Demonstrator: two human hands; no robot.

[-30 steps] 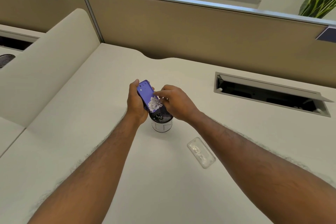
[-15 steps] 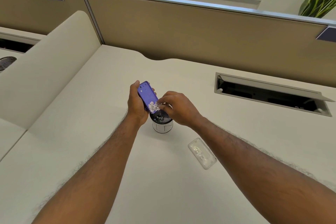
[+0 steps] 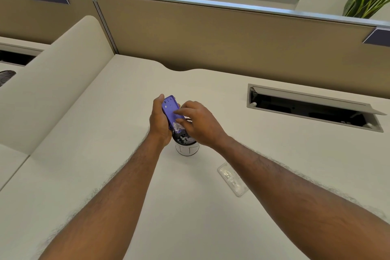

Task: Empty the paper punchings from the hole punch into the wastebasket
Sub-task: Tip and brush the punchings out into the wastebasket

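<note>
My left hand [image 3: 159, 121] grips a purple hole punch [image 3: 169, 106], tilted with its underside up and its lower end over a small white wastebasket [image 3: 187, 150] on the desk. White paper punchings [image 3: 176, 126] cling to the punch's lower end, and more lie inside the basket's dark mouth. My right hand [image 3: 199, 123] hovers over the punch and basket, its fingertips touching the punch's underside near the punchings. The basket's far rim is hidden by my right hand.
A clear plastic cover [image 3: 232, 179] lies flat on the desk to the right of the basket. An open cable hatch [image 3: 312, 107] is set into the desk at the right. A tan partition [image 3: 211, 34] runs along the back; a cream divider [image 3: 52, 82] rises at the left.
The heap of punchings on the punch has shrunk and more lie in the basket. My right fingers have moved up onto the punch's underside.
</note>
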